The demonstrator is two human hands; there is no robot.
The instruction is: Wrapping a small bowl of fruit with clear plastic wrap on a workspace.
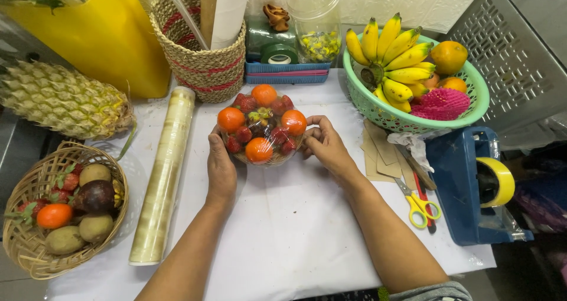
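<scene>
1. Centre of frame: a round fruit arrangement under clear plastic film (pixel 261 124), with oranges, strawberries and dark fruit, sits on the white-covered surface (pixel 295 230).
2. Left hand (pixel 221 170) cups the bundle's left side, palm against the film. Right hand (pixel 323 144) grips the right edge, fingers curled onto the wrap.
3. Judged step: the film is being smoothed and tucked around the bundle; the wrap already looks tight over the top.
4. Next move likely calls for holding the film taut while securing its loose ends beneath.
5. Left of the hands: long roll of clear cling film (pixel 163 174). Lower right: yellow-handled scissors (pixel 418 203) and blue tape dispenser with yellow tape (pixel 472 186).
</scene>
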